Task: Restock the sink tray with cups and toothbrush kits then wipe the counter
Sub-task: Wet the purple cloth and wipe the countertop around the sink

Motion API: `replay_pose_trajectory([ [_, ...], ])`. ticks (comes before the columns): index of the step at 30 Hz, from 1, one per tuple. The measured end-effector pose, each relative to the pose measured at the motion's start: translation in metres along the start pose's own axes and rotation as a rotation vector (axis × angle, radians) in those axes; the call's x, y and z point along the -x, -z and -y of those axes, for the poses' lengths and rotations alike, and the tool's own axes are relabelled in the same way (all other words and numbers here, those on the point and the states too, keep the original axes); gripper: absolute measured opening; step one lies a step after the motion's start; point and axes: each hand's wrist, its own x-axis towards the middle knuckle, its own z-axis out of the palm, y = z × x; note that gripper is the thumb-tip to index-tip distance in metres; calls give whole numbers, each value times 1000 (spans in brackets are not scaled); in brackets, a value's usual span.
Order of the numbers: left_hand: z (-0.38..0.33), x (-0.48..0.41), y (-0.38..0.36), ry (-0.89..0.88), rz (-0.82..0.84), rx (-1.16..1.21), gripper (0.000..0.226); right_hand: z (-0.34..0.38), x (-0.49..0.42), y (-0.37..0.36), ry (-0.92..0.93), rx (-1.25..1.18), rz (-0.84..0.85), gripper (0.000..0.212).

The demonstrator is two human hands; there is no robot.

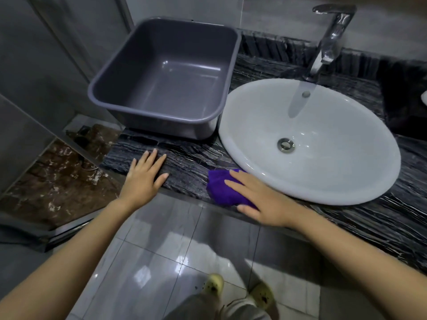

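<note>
Currently: dark veined marble bench (pixel 191 162) runs L to R across the view, front edge nearest the person. White oval sink (pixel 323 158) sits on the bench at R, bowl dry-looking, metal drain plug at centre. Chrome tap (pixel 330 40) stands behind the sink, spout over the bowl. Grey plastic tub (pixel 161 77) on the bench at L rear, just beside the sink rim, nothing inside. No sink tray, cups or toothbrush kits in view.

Purple cloth (pixel 221 188) lies bunched on the bench near the front edge, just beside the sink's near rim. R hand (pixel 261 202) lies palm-down on the cloth, fingers extended and flat, pressing rather than clamped; grip apart. L hand (pixel 144 174) flat on bare bench w/ fingers spread, near the bench's L end, in front of the tub, holding nothing; grip apart. Hands are well apart from each other.

Grey tiled floor (pixel 161 250) below; yellow-green shoes (pixel 238 289) at bottom.
</note>
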Motion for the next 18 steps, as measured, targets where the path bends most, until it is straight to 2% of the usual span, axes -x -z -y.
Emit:
replay_pose_trajectory([
  [3,-1,3,-9,8,4,22,60,17,2,-26,-125,84,-62,69],
  [7,-1,3,-9,30,-13,113,62,47,-31,-47,-179,175,-186,61],
  [11,-26,4,5,-42,-58,319,58,72,-77,-49,-158,17,-161,64],
  [13,-37,2,12,-6,-78,519,44,72,-90,-39,-164,-140,-121,66],
  [15,-44,-3,23,133,16,823,32,68,-88,-31,-284,-211,-220,79],
  [16,-46,-7,29,198,77,952,35,68,-83,-29,-373,-190,-304,82],
  [18,-48,-16,39,247,192,997,44,74,-74,-28,-496,-82,-386,72],
])
